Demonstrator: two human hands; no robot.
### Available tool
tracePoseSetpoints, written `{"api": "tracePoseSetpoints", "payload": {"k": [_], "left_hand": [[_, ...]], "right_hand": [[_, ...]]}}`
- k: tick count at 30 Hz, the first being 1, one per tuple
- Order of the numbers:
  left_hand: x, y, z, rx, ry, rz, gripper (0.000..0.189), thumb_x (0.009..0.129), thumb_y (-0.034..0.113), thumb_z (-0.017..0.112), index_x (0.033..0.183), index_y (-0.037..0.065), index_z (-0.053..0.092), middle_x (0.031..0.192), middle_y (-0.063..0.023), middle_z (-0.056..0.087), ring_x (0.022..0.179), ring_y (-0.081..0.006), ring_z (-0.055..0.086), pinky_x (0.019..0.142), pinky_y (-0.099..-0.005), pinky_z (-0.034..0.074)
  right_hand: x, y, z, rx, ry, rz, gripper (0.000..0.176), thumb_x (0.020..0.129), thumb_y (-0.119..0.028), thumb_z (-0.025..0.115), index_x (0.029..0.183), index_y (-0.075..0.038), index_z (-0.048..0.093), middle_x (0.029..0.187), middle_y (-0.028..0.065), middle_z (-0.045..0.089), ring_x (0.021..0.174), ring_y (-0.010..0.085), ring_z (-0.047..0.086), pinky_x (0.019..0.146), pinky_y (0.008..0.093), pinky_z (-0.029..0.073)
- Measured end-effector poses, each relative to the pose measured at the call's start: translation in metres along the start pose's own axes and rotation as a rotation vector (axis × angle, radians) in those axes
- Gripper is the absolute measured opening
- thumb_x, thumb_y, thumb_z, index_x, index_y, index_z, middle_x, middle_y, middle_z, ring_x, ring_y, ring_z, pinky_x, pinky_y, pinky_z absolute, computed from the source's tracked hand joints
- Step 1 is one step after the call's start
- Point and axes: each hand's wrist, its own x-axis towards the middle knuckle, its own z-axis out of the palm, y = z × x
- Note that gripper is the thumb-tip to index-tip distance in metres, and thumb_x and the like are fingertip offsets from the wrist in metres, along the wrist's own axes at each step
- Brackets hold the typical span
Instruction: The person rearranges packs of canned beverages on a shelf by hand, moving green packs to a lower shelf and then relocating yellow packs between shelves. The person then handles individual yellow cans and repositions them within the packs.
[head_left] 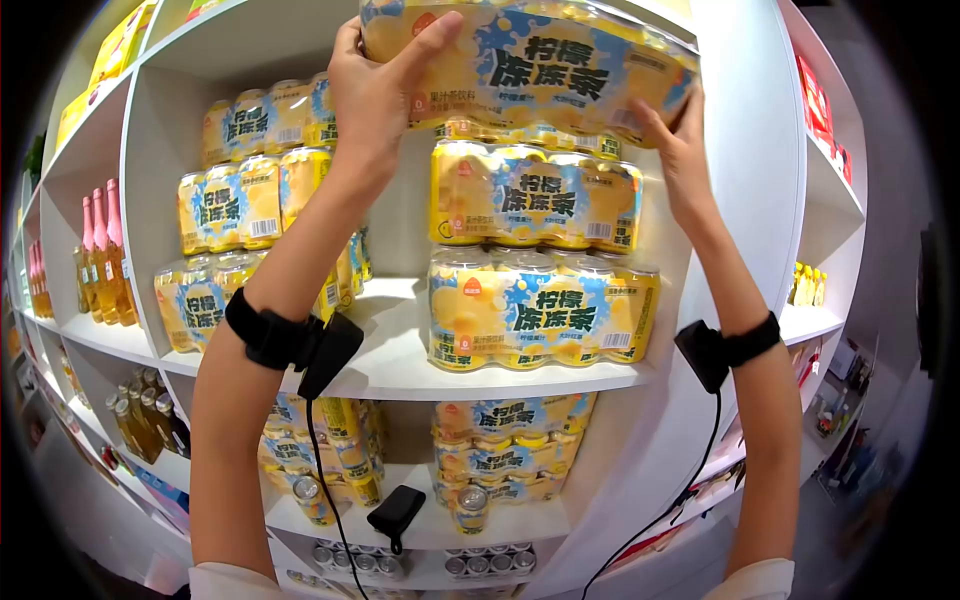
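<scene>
Both hands hold up a shrink-wrapped pack of yellow and blue drink cans (550, 65) at the top of the view. My left hand (385, 85) grips the pack's left end, with the thumb across its front. At the right end, my right hand (680, 140) holds it with the thumb on the front face. Below the raised pack, a middle pack (535, 195) rests on a bottom pack (540, 308) on the white shelf (500, 382). Part of another pack shows just behind the raised one.
More can packs (225, 205) are stacked at the left of this shelf. Lower down are further packs (505, 450), single cans (470, 508) and a black device (397, 515). Pink-topped bottles (105, 255) stand far left. A white upright panel (740, 200) borders the right side.
</scene>
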Motion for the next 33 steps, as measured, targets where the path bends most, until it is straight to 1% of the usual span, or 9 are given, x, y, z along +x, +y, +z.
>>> {"api": "tracePoseSetpoints", "payload": {"k": [4, 5, 7, 11, 13, 15, 25, 31, 33], "left_hand": [[-0.032, 0.031, -0.016, 0.024, 0.014, -0.138, 0.045, 0.069, 0.035, 0.074, 0.095, 0.004, 0.055, 0.082, -0.0024, 0.059, 0.067, -0.0073, 0.057, 0.048, -0.0178, 0.043], [-0.043, 0.049, -0.018, -0.123, -0.082, -0.189, 0.052, 0.068, 0.021, 0.078, 0.103, 0.000, 0.046, 0.095, -0.0110, 0.059, 0.081, -0.0150, 0.061, 0.067, -0.0250, 0.052], [-0.071, 0.059, -0.020, -0.289, -0.094, -0.204, 0.052, 0.068, 0.011, 0.076, 0.106, 0.001, 0.043, 0.098, -0.0115, 0.059, 0.086, -0.0169, 0.061, 0.071, -0.0274, 0.052], [-0.146, 0.078, -0.029, 0.066, -0.077, -0.080, 0.080, 0.054, 0.037, 0.083, 0.114, 0.003, 0.043, 0.102, -0.0125, 0.057, 0.089, -0.0255, 0.060, 0.078, -0.0329, 0.048], [-0.177, 0.090, -0.041, -0.001, -0.262, -0.081, 0.078, 0.055, 0.033, 0.081, 0.117, 0.004, 0.043, 0.107, -0.0140, 0.055, 0.092, -0.0304, 0.058, 0.080, -0.0357, 0.046], [-0.209, 0.101, -0.042, -0.038, -0.154, -0.005, 0.076, 0.055, 0.030, 0.083, 0.114, -0.001, 0.047, 0.104, -0.0175, 0.058, 0.088, -0.0305, 0.061, 0.073, -0.0350, 0.050], [-0.297, 0.099, -0.086, -0.205, -0.481, -0.791, 0.076, 0.061, 0.041, 0.078, 0.118, 0.002, 0.044, 0.110, -0.0167, 0.054, 0.099, -0.0274, 0.056, 0.084, -0.0352, 0.044], [-0.317, 0.097, -0.108, -0.203, -0.472, -0.965, 0.077, 0.066, 0.033, 0.078, 0.121, -0.001, 0.037, 0.109, -0.0162, 0.055, 0.102, -0.0230, 0.055, 0.087, -0.0333, 0.044], [-0.351, 0.091, -0.112, -0.221, -0.431, -0.962, 0.081, 0.066, 0.034, 0.078, 0.126, 0.003, 0.033, 0.122, -0.0179, 0.046, 0.112, -0.0289, 0.048, 0.091, -0.0383, 0.041]], "right_hand": [[-0.025, -0.033, -0.014, 0.027, -0.031, 0.071, 0.070, 0.074, -0.027, 0.070, 0.126, -0.007, 0.030, 0.115, 0.0098, 0.048, 0.108, 0.0197, 0.049, 0.090, 0.0322, 0.042], [-0.036, -0.039, -0.020, 0.029, -0.028, 0.087, 0.068, 0.072, -0.026, 0.071, 0.124, -0.006, 0.032, 0.114, 0.0086, 0.048, 0.105, 0.0181, 0.050, 0.088, 0.0307, 0.042], [-0.069, -0.036, -0.051, -0.021, -0.051, 0.205, 0.067, 0.070, -0.028, 0.070, 0.124, -0.004, 0.037, 0.112, 0.0068, 0.048, 0.100, 0.0151, 0.050, 0.085, 0.0288, 0.042], [-0.158, -0.040, -0.090, -0.153, 0.100, 0.408, 0.059, 0.074, -0.029, 0.064, 0.121, -0.001, 0.043, 0.107, 0.0068, 0.051, 0.099, 0.0143, 0.050, 0.083, 0.0287, 0.042], [-0.200, -0.050, -0.103, -0.232, 0.172, 0.560, 0.059, 0.074, -0.029, 0.065, 0.121, -0.001, 0.042, 0.108, 0.0070, 0.051, 0.099, 0.0145, 0.050, 0.083, 0.0290, 0.042], [-0.236, -0.067, -0.107, -0.302, 0.223, 0.696, 0.059, 0.074, -0.028, 0.065, 0.121, -0.001, 0.041, 0.108, 0.0071, 0.050, 0.100, 0.0148, 0.050, 0.084, 0.0293, 0.042], [-0.357, -0.163, -0.082, -0.491, 0.367, 1.208, 0.060, 0.075, -0.025, 0.065, 0.123, -0.001, 0.038, 0.110, 0.0080, 0.050, 0.102, 0.0163, 0.049, 0.086, 0.0306, 0.042], [-0.401, -0.188, -0.062, -0.458, 0.376, 1.349, 0.061, 0.076, -0.023, 0.065, 0.124, -0.002, 0.036, 0.111, 0.0085, 0.049, 0.103, 0.0171, 0.049, 0.087, 0.0315, 0.041], [-0.411, -0.189, -0.053, -0.410, 0.363, 1.399, 0.061, 0.076, -0.022, 0.065, 0.125, -0.002, 0.036, 0.112, 0.0087, 0.049, 0.104, 0.0174, 0.049, 0.088, 0.0317, 0.041]]}}
